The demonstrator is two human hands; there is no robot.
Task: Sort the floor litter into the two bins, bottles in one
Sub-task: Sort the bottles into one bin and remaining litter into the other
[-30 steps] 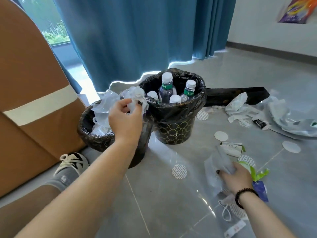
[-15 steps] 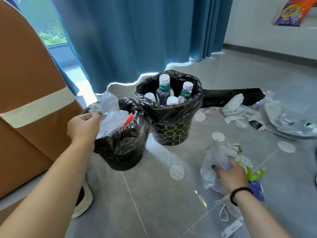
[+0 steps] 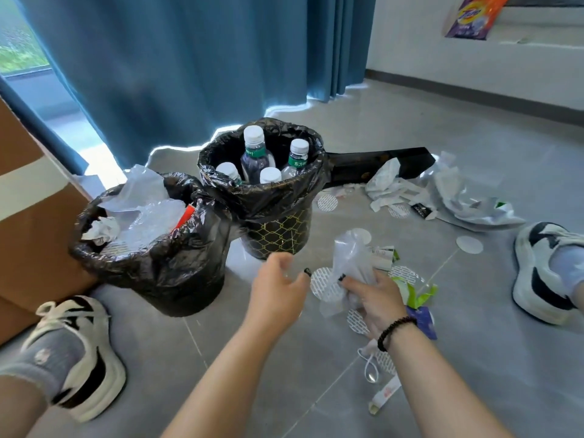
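Two bins lined with black bags stand on the grey floor. The right bin point(image 3: 278, 237) holds several plastic bottles point(image 3: 254, 154) standing upright. The left bin point(image 3: 151, 267) is filled with clear plastic wrap and crumpled paper point(image 3: 143, 216). My right hand point(image 3: 373, 298) grips a crumpled clear plastic bag point(image 3: 350, 263) just above the floor, in front of the right bin. My left hand point(image 3: 278, 289) hovers beside it, fingers loosely spread and empty, a little apart from the bag.
Round white seals point(image 3: 469, 244), torn white paper point(image 3: 387, 186), a silver foil bag point(image 3: 467, 200), green and blue wrappers point(image 3: 418, 297) and a black box point(image 3: 379, 162) litter the floor to the right. My shoes point(image 3: 537, 273) point(image 3: 79, 352) flank the scene. A cardboard box point(image 3: 28, 197) stands left, blue curtain behind.
My left hand left the left bin's rim and swung right and down, next to my right hand. The right hand lifted the plastic bag slightly. The camera tilted down.
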